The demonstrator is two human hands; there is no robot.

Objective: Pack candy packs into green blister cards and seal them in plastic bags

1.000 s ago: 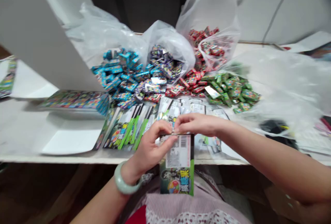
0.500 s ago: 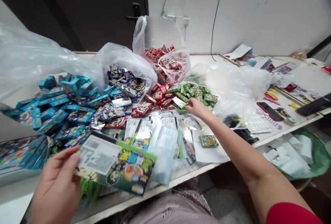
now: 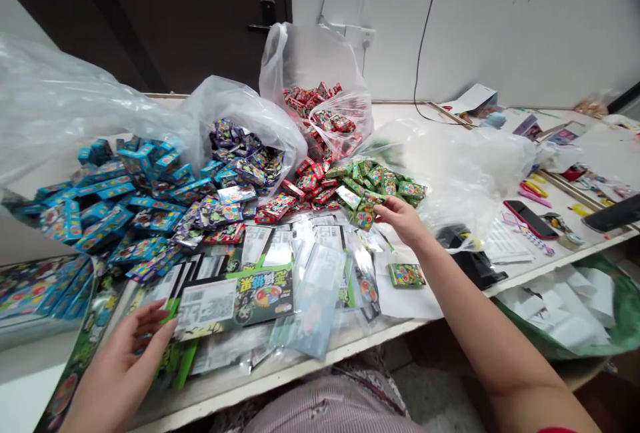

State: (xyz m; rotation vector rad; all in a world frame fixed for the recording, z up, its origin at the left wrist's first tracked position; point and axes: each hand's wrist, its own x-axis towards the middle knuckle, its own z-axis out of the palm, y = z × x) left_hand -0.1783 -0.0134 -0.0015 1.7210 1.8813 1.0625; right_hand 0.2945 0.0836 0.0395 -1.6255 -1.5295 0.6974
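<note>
My left hand (image 3: 127, 356) is at the lower left with its fingers apart. Its thumb reaches the left edge of a black and green printed card (image 3: 265, 296) with a white label, which lies over other cards and clear sleeves (image 3: 317, 299). At the pile of small green boxes (image 3: 387, 176), my right hand (image 3: 407, 223) pinches one green box (image 3: 363, 215) by its right end. Another green box (image 3: 406, 275) lies on white paper below that hand. Small red boxes (image 3: 277, 207) sit left of the green pile.
Blue boxes (image 3: 107, 209) and purple packets (image 3: 245, 156) spill from clear plastic bags (image 3: 230, 96) on the left. A black tape dispenser (image 3: 477, 269), a phone (image 3: 530, 218) and pens lie on the right. A green bag (image 3: 613, 313) of paper hangs below the table edge.
My left hand has lowered the printed card onto the stack and its fingers have opened. My right hand has drawn a green box slightly towards me at the pile's near edge.
</note>
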